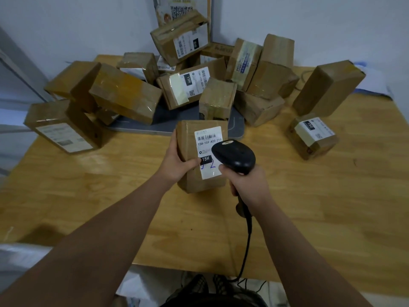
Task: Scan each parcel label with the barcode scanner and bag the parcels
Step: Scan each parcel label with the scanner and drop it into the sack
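Note:
A brown cardboard parcel (190,138) stands tilted near the middle of the wooden table (321,207), its white label (208,138) with a barcode facing me. My left hand (177,161) grips the parcel's left side, thumb across the label's lower part. My right hand (245,185) holds the black barcode scanner (234,156) by its handle. The scanner's head hovers over the label's right side, pointed at it. Its black cable (246,244) runs down off the table's front edge.
Several taped cardboard parcels (124,94) are piled along the back of the table, some on a grey flat tray (236,127). One labelled parcel (312,136) sits at the right, another (64,129) at the left. A printed poster (183,7) leans on the wall.

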A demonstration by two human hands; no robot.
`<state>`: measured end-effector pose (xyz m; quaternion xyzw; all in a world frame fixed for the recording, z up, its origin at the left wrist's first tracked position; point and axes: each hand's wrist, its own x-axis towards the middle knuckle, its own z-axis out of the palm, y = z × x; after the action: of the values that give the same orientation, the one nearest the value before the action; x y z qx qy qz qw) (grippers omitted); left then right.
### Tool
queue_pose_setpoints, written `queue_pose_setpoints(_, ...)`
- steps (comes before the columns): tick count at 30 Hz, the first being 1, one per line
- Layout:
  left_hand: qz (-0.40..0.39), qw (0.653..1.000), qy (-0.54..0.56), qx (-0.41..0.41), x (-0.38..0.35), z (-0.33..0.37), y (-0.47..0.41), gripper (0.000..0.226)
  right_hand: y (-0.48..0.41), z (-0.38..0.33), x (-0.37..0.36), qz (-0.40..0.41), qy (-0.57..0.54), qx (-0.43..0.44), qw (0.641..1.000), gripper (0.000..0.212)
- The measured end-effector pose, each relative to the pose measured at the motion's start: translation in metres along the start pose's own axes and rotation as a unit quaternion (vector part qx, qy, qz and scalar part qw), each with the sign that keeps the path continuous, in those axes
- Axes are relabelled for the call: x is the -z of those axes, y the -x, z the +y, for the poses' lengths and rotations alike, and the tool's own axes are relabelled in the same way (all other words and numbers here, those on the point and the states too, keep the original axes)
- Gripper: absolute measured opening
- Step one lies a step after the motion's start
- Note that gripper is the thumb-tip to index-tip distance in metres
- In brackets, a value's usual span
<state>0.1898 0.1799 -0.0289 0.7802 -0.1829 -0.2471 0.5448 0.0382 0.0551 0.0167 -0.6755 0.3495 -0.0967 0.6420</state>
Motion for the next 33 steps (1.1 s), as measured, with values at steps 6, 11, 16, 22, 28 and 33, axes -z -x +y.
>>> queue_pose_setpoints(6,0.006,1.000,-0.007,0.000,-0.002,-0.003,-0.002,0.104,0.001,-0.001,-0.008,0.032,0.008,-0.035,0.999,0.031)
queue_pose_setpoints(11,0.014,1.000,-0.018,0.008,-0.002,-0.003,-0.004,0.106,0.004,0.002,-0.014,0.028,0.002,-0.047,0.998,0.025)
queue_pose_setpoints(16,0.016,1.000,-0.024,0.002,-0.002,-0.003,-0.003,0.105,0.005,0.002,-0.010,0.030,0.018,-0.040,0.999,0.025)
queue_pose_setpoints(22,0.018,1.000,-0.016,0.006,-0.004,-0.003,-0.003,0.104,0.006,0.003,-0.007,0.033,0.015,-0.032,0.999,0.024)
queue_pose_setpoints(28,0.025,0.999,-0.014,0.021,-0.005,-0.004,-0.004,0.105,0.006,0.004,-0.002,0.033,0.015,-0.031,0.999,0.024)
queue_pose_setpoints(33,0.032,0.999,-0.011,0.033,-0.007,-0.005,-0.006,0.107,0.005,0.007,0.003,0.027,0.035,-0.028,0.999,0.026)
